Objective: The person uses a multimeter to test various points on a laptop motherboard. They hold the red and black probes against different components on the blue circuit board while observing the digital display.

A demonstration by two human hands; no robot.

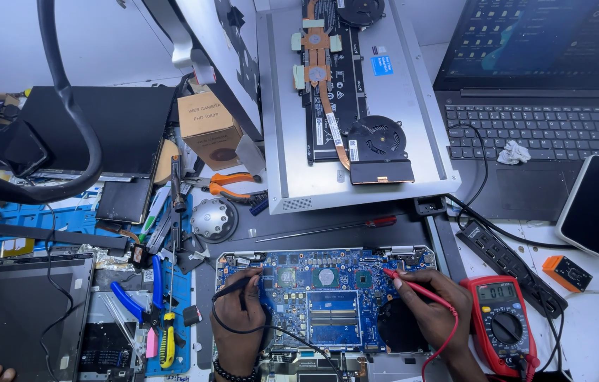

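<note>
A blue laptop motherboard (327, 301) lies in an open laptop base in front of me. My left hand (238, 322) holds a black multimeter probe (234, 286), its tip on the board's upper left corner. My right hand (430, 308) holds a red probe (409, 283), its tip touching the board's upper right area. Leads run from both probes toward the red multimeter (503, 325), which lies just right of my right hand.
An opened silver laptop (281, 127) with fans and battery leans behind the board. A running black laptop (526, 78) sits at the upper right, a phone (596, 205) and power strip (508, 258) beside it. Screwdrivers, pliers (232, 184), a cardboard box (207, 127) and dismantled parts crowd the left.
</note>
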